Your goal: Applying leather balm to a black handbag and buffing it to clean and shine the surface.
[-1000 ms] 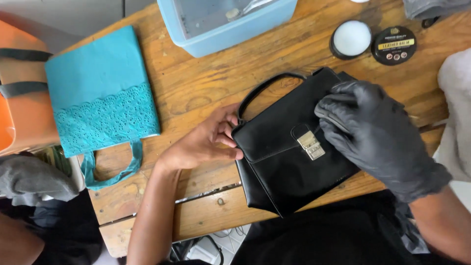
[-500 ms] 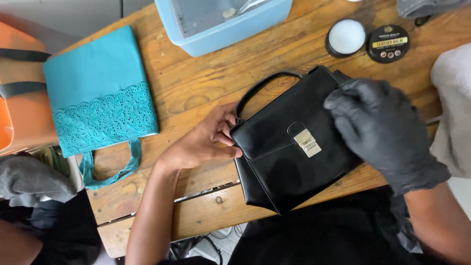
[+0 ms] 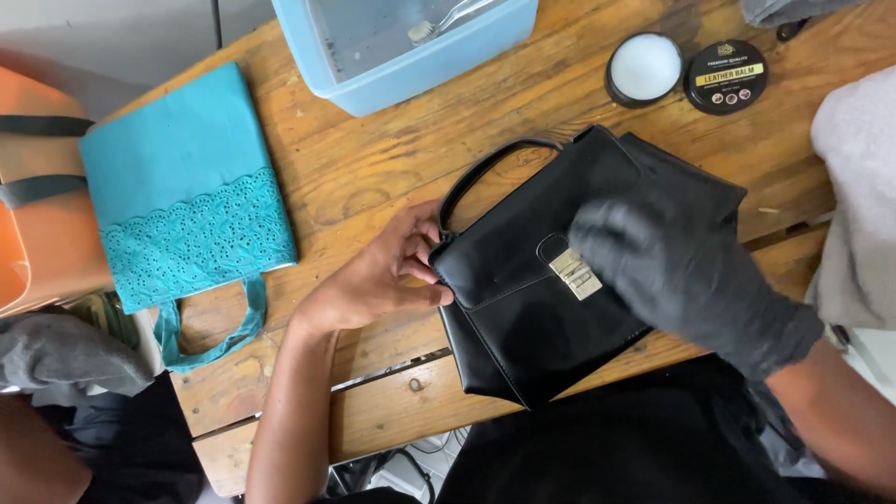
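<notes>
A black leather handbag [image 3: 523, 299] with a metal clasp [image 3: 572, 273] lies flat on the wooden table [image 3: 373, 168], its handle towards the far side. My left hand [image 3: 387, 275], bare, grips the bag's left edge next to the handle. My right hand [image 3: 672, 261] wears a black glove and rests flat on the flap just right of the clasp; it is blurred, and whether it holds anything underneath is hidden.
An open tin of white balm [image 3: 644, 67] and its black lid [image 3: 725, 77] sit at the far right. A light-blue plastic tub [image 3: 411, 47] stands at the back. A turquoise lace-trimmed bag [image 3: 187, 196] and an orange bag [image 3: 37, 224] lie left. Pale cloth [image 3: 859, 187] at right.
My gloved right hand has slid down and left across the flap, from its upper right part to beside the clasp. My left hand keeps hold of the bag's edge.
</notes>
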